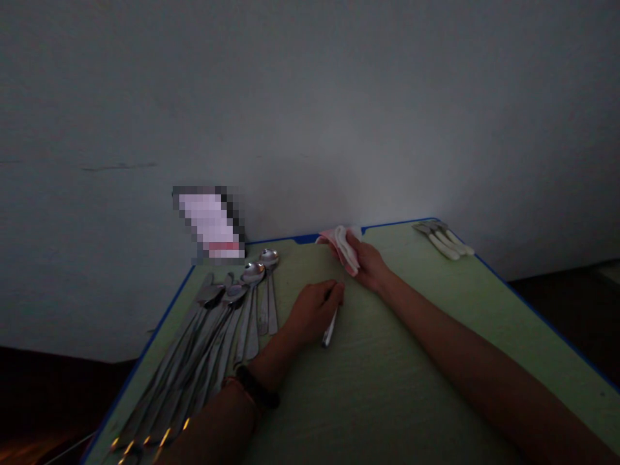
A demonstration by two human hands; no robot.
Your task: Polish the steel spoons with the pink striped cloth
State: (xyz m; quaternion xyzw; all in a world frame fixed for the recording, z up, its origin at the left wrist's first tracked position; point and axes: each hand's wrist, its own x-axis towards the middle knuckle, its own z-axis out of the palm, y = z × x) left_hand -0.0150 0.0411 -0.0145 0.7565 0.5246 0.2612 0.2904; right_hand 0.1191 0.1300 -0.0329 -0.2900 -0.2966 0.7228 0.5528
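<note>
While a pink-and-white cloth [345, 248] is held by the right hand [369, 263], a utensil [330, 330] is gripped by the left hand [312, 310], right of spoons [252, 274] on the table [387, 374].

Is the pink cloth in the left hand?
No, the right hand holds the pink cloth, while the left hand holds a thin handle.

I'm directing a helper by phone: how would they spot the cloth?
Find the green, blue-edged table by the wall, then the person's right hand near its far edge. That hand holds the cloth. Its pink and white folds set it apart from the shiny metal spoons at left.
</note>
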